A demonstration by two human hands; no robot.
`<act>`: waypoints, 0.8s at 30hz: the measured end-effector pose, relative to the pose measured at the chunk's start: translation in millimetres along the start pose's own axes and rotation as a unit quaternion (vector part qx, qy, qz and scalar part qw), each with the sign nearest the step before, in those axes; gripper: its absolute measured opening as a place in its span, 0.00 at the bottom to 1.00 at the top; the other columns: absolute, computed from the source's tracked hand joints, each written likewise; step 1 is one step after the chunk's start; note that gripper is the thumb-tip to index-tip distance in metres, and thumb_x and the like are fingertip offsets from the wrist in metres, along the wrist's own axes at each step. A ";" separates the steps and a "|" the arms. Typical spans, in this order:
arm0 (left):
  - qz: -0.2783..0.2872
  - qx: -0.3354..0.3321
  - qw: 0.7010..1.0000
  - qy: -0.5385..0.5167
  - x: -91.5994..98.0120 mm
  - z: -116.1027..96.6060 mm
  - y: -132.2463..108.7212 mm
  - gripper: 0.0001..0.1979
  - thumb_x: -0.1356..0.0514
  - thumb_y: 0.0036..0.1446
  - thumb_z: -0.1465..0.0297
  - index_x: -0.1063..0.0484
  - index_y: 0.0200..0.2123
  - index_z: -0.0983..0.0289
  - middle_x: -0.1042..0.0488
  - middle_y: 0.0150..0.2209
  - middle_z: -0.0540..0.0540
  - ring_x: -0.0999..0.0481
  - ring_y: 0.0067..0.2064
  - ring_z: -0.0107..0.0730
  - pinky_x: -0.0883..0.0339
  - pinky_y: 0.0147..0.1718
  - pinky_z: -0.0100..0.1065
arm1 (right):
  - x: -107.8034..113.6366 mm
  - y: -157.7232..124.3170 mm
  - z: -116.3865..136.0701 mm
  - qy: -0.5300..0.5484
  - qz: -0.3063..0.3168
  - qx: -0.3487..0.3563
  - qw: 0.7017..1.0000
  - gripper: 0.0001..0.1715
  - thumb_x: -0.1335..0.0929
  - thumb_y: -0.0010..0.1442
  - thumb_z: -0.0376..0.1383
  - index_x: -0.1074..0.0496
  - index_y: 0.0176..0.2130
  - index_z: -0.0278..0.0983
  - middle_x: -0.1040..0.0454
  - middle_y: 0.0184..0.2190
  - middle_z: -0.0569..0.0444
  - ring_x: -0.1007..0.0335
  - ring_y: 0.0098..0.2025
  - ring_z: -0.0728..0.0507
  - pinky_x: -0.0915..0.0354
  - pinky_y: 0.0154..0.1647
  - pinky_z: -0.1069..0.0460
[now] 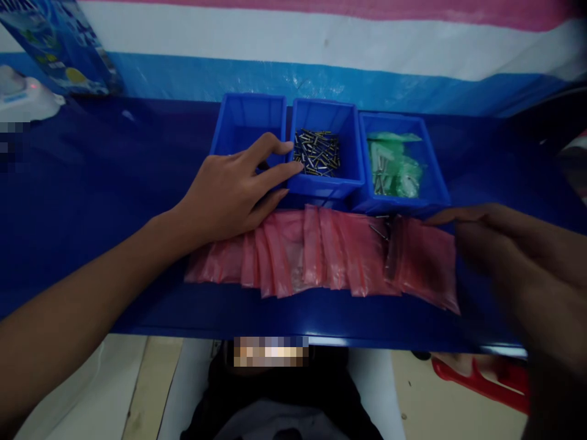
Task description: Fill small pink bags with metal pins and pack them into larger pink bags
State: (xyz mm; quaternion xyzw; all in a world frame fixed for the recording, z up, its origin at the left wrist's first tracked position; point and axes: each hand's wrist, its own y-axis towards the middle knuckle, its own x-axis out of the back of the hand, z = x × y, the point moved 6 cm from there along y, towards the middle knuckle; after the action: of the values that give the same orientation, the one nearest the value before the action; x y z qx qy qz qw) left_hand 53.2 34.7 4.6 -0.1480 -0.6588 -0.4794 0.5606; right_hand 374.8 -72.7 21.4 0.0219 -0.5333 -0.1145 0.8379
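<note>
The left hand [224, 195] lies open at the centre of the frame, fingers spread, their tips at the left rim of the middle blue bin [353, 153]. In that bin, just past the fingertips, lies a loose heap of short metal pins [316, 153], silver with darker bands, pointing every which way. A few stray pins [380, 227] sit on a row of overlapping pink plastic bags [312, 256], which lies flat just below the bins. The right hand [509, 263], blurred at the right of the frame, reaches over the row's right end; whether it grips anything cannot be told. Green bags [394, 165] fill the right blue bin [435, 177]. The left blue bin [247, 122] stands beside the fingers, on a dark blue table [114, 183].
</note>
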 end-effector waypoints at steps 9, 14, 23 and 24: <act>0.005 0.003 1.000 -0.001 0.9 0.6 -1.3 0.22 0.44 0.82 0.61 0.25 0.72 0.54 0.22 0.71 0.65 0.12 0.52 0.47 0.21 0.38 0.41 | -27.7 6.1 25.7 -0.297 0.120 -0.043 0.946 0.35 0.41 0.57 0.65 0.21 0.40 0.45 0.38 0.21 0.52 0.51 0.23 0.41 0.53 0.29 0.45; 0.009 -0.001 1.000 0.007 -0.2 0.3 -1.1 0.22 0.45 0.83 0.62 0.26 0.73 0.55 0.22 0.71 0.64 0.11 0.52 0.46 0.20 0.38 0.39 | -28.5 14.0 33.0 -0.341 0.102 0.015 0.935 0.23 0.40 0.59 0.54 0.27 0.31 0.43 0.36 0.22 0.50 0.52 0.24 0.42 0.55 0.29 0.47; 0.013 0.000 1.000 0.016 -1.5 1.9 -1.7 0.22 0.46 0.83 0.61 0.26 0.73 0.55 0.23 0.71 0.64 0.11 0.52 0.46 0.21 0.37 0.39 | -32.0 17.7 21.5 -0.296 0.073 0.259 0.917 0.24 0.41 0.73 0.47 0.24 0.34 0.41 0.20 0.26 0.48 0.33 0.21 0.40 0.57 0.27 0.50; 0.014 0.000 1.000 0.015 -1.8 1.9 -1.8 0.22 0.46 0.82 0.61 0.26 0.73 0.55 0.23 0.71 0.64 0.11 0.52 0.46 0.21 0.38 0.39 | -30.5 15.9 21.6 -0.292 0.051 0.298 0.907 0.26 0.42 0.76 0.47 0.24 0.37 0.40 0.19 0.27 0.48 0.31 0.21 0.39 0.56 0.27 0.50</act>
State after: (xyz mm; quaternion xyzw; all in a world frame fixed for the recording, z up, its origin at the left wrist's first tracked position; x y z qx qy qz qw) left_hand 51.3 35.9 2.3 -0.1503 -0.6477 -0.4739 0.5773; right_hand 345.7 -48.8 6.1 0.2087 -0.7640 0.0917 0.6036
